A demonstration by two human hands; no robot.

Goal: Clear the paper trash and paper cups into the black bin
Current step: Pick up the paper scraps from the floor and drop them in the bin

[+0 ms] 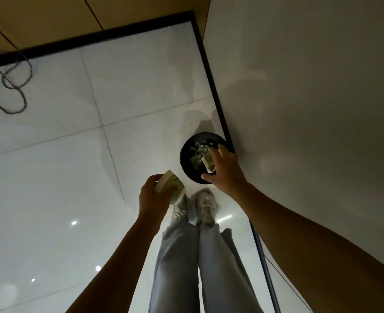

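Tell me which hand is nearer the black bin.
Right. The right hand is spread over the black bin, above a paper cup; the left hand holds another cup off to the bin's left.

A: From my feed, the round black bin sits against the dark-edged white wall, blocking its right side.

B: I see glossy white floor tiles open leftward; a coiled grey cable lies well apart.

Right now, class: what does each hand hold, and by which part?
The left hand grips a paper cup round its side. The right hand, fingers spread above the black bin, holds nothing.
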